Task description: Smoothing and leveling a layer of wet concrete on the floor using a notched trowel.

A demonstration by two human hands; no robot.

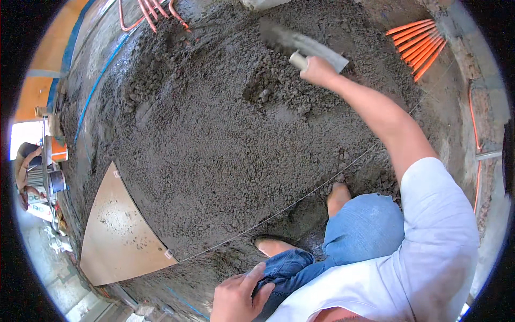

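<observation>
One trowel [314,48], up and right of the beige tile [120,241] | right hand [318,72] wrapped round its handle | left hand [236,296], lower right of tile, thumb spread, kinda parked on jeans [289,262]

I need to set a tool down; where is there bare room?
The widest patch is the mortar between the tile and the trowel, though it looks loose. A smaller one is the tile's lower left, beside the dark specks. Crowded: the feet by the string, the orange pipes, and around the right hand.
</observation>
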